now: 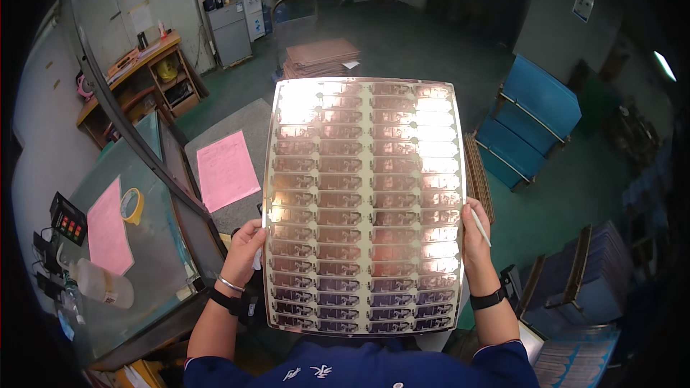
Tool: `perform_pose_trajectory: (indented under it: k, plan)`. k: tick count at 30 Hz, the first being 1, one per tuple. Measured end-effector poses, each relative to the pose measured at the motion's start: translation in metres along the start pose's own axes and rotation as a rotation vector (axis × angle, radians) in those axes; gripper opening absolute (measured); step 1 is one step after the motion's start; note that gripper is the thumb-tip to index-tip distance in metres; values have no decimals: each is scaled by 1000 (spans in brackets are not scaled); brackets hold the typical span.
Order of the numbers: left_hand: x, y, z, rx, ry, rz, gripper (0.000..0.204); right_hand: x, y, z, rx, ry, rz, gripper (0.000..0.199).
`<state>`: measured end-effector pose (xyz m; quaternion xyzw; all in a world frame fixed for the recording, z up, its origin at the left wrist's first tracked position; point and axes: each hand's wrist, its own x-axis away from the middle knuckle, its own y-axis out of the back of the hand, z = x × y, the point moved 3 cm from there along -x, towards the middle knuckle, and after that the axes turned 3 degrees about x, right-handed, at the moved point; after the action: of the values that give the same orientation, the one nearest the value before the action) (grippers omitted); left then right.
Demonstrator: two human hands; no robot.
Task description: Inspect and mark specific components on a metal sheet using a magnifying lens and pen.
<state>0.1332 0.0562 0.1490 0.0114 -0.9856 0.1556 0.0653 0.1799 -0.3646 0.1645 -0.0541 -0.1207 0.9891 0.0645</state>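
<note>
Panel: one coppery, printed sheet (343, 215) held up in front of the person's chest, its long sides upright in view, clear of the counter.
Left fingers: the left hand (245, 250) grasps the panel's left edge, thumb and fingers pinching the rim below mid-height.
Right fingers: the right hand (476, 241) grasps the opposite edge at about the same height, with a white pen-like stick (480, 228) tucked in alongside.
Done: the panel is in both hands, its printed face turned up toward the head camera.
Left: judging by this pose, the panel has yet to be set down; no clear pen mark shows on it, though glare could hide one.
Printed units: four columns, in two pairs; glare washes out the upper corners, so the rows defy a sure count.
Pink sheets: two, one on the glass-topped counter (162, 259), one on the grey surface (248, 118) beyond it.
Counter items: one yellow tape roll (131, 205), one keypad device (69, 218), one translucent container (106, 284).
Coppery stack: one pile (320, 56) behind the panel; its layers are too fine to count.
</note>
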Motion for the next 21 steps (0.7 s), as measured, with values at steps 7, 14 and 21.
perform_pose_trajectory:
  k: [7,14,21]
  plan:
    - [78,32,90,-515,318,-96,27,-26,36,12,-127,68,-169,24]
    - [293,145,205,-1365,894,572,36,-19,87,39,-124,272,-414,27]
    - [314,184,173,-1380,1086,375,40,0,118,41,-166,403,-575,24]
